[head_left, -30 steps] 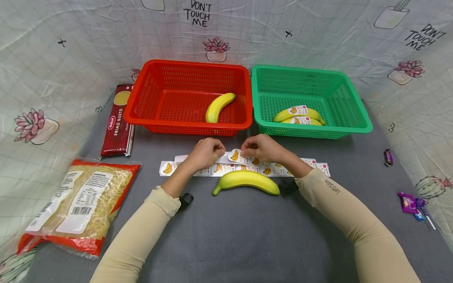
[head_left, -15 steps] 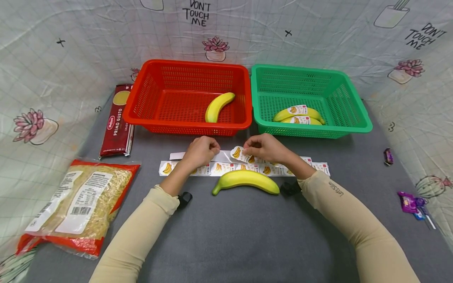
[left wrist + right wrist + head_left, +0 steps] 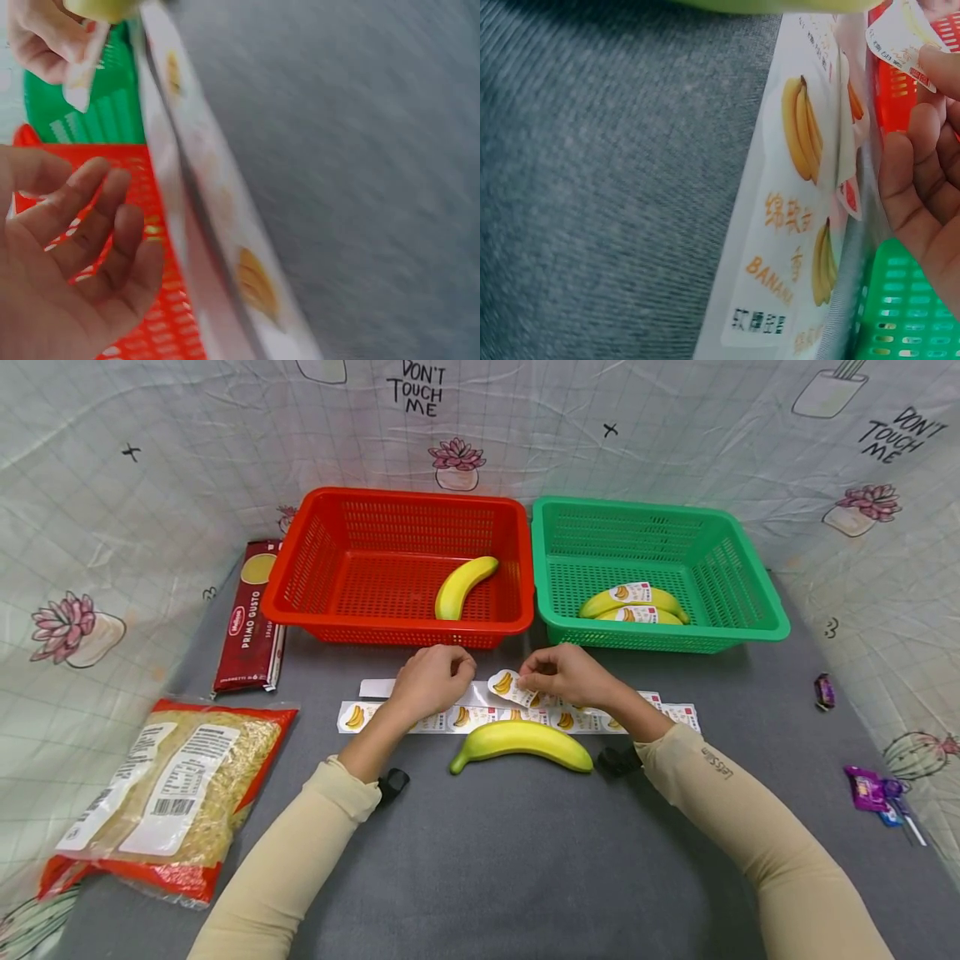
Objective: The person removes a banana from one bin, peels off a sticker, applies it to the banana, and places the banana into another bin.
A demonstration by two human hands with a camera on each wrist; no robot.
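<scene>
While our right hand [image 3: 558, 673] pinches a peeled white banana sticker [image 3: 508, 686], our left hand [image 3: 432, 679] sits with loosely bent fingers on the long white sticker strip [image 3: 667, 708] holding nothing. Both hover just behind the loose yellow banana [image 3: 521, 740] on the grey desk [image 3: 525, 860], in front of the red plastic basket [image 3: 397, 627].

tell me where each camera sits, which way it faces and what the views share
Head: worn on the head, looking forward and down at the sticker sheet, the banana, the red basket and the green basket; both arms and hands show.
Left wrist: low by the left hand, looking along the sheet toward the baskets; its palm and fingers show.
Right wrist: low by the right hand, looking at the sheet close up; its fingers show.
Shared: all three show the sheet and both baskets.
</scene>
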